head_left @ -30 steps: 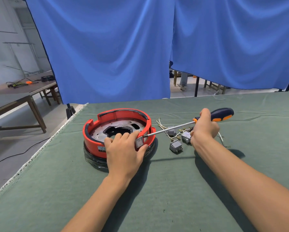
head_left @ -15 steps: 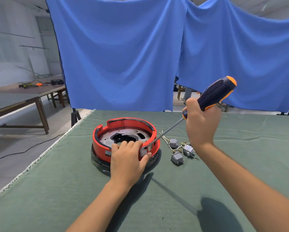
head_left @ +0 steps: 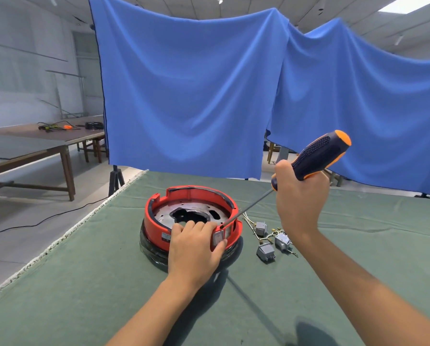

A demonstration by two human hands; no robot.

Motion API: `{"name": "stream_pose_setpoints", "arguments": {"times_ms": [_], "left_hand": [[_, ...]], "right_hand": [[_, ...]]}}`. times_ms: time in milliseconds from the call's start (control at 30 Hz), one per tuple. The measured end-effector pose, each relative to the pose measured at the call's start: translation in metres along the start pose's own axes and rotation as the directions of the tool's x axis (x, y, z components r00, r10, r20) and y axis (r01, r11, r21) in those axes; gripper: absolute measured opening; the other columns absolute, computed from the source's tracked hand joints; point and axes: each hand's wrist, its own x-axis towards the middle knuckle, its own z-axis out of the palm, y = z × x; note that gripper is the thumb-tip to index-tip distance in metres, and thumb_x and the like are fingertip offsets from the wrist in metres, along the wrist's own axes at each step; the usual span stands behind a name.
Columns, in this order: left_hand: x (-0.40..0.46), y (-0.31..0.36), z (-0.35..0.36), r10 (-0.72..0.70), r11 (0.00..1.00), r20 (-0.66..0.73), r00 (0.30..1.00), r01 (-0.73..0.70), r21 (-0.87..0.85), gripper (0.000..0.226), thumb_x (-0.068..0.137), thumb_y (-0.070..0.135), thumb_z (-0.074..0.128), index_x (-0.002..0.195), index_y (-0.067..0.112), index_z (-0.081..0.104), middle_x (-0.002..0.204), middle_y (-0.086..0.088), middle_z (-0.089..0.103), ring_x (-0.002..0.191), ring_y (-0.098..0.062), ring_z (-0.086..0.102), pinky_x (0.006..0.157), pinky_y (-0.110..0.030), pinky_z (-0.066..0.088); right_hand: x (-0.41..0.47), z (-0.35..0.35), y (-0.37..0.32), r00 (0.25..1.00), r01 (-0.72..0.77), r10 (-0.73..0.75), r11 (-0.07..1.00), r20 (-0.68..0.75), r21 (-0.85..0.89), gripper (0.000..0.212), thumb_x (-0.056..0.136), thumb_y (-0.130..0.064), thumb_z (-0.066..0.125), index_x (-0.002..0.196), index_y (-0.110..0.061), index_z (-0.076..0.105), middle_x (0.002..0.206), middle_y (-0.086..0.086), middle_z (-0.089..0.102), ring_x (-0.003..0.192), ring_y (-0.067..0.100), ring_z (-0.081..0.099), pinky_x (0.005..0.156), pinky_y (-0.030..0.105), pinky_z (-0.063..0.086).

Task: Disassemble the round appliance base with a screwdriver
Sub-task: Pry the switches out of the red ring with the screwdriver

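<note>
Your left hand (head_left: 196, 248) grips the red base (head_left: 184, 196), right hand (head_left: 300, 196) holds the screwdriver (head_left: 316, 156) steep — a slipping tip could stab those fingers (head_left: 204, 227).

One round appliance base (head_left: 192, 218), red-rimmed over a black lower ring, on one green-covered table (head_left: 109, 283). One screwdriver (head_left: 308, 163) with a dark-and-orange handle. Two hands: left hand (head_left: 194, 248), right hand (head_left: 300, 196). Three small grey switch parts (head_left: 265, 252) with loose wires, just right of the base. Two blue cloths (head_left: 184, 96) behind. Two brown wooden side tables (head_left: 21, 151) at far left. One orange item (head_left: 68, 126) there, too small to identify.
</note>
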Motion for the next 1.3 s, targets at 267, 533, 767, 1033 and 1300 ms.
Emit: {"name": "stream_pose_setpoints", "arguments": {"times_ms": [267,533,767,1033,1300], "left_hand": [[0.001,0.001,-0.001,0.009,1.000,-0.008,1.000,-0.009,0.003,0.030,0.073,0.046,0.068,0.094,0.025,0.068,0.081,0.006,0.069,0.077,-0.021,0.061,0.074,-0.037,0.038],[0.001,0.002,-0.003,-0.009,1.000,0.011,1.000,0.010,-0.017,0.030,0.075,0.046,0.064,0.096,0.025,0.069,0.082,0.006,0.069,0.079,-0.021,0.061,0.075,-0.038,0.039],[0.003,0.005,-0.001,-0.047,0.997,-0.040,0.998,0.045,-0.059,0.025,0.071,0.043,0.062,0.084,0.024,0.071,0.069,0.005,0.066,0.070,-0.022,0.061,0.072,-0.036,0.027],[0.004,0.006,-0.001,-0.065,0.992,-0.058,0.996,0.058,-0.112,0.024,0.074,0.045,0.062,0.083,0.025,0.071,0.072,0.007,0.069,0.069,-0.020,0.062,0.072,-0.035,0.028],[0.003,0.003,-0.001,-0.046,0.996,-0.034,0.998,0.044,-0.081,0.024,0.076,0.046,0.065,0.088,0.026,0.071,0.077,0.008,0.070,0.074,-0.018,0.062,0.075,-0.033,0.027]], "right_hand": [[0.000,-0.003,0.002,1.000,-0.019,0.019,1.000,0.000,0.017,0.029,0.066,-0.024,0.054,0.050,-0.004,0.041,0.039,-0.008,0.042,0.040,0.009,0.039,0.043,0.019,0.035],[-0.004,-0.004,0.001,1.000,-0.025,0.025,1.000,0.004,0.012,0.026,0.065,-0.024,0.054,0.046,-0.011,0.042,0.038,-0.007,0.044,0.040,0.009,0.039,0.046,0.022,0.037],[-0.008,0.013,-0.015,0.991,0.100,-0.090,0.990,0.101,-0.101,0.036,0.063,-0.035,0.050,0.052,-0.006,0.031,0.049,0.013,0.030,0.050,0.029,0.030,0.047,0.041,0.035],[0.024,0.052,-0.020,0.966,0.146,-0.081,0.954,0.244,-0.261,0.038,0.065,-0.031,0.048,0.059,0.006,0.038,0.057,0.026,0.046,0.052,0.018,0.031,0.047,0.037,0.034],[0.043,0.087,-0.017,0.898,0.109,0.065,0.926,0.436,-0.362,0.029,0.071,-0.023,0.052,0.052,-0.012,0.033,0.056,0.007,0.042,0.052,0.021,0.028,0.047,0.028,0.027]]}}
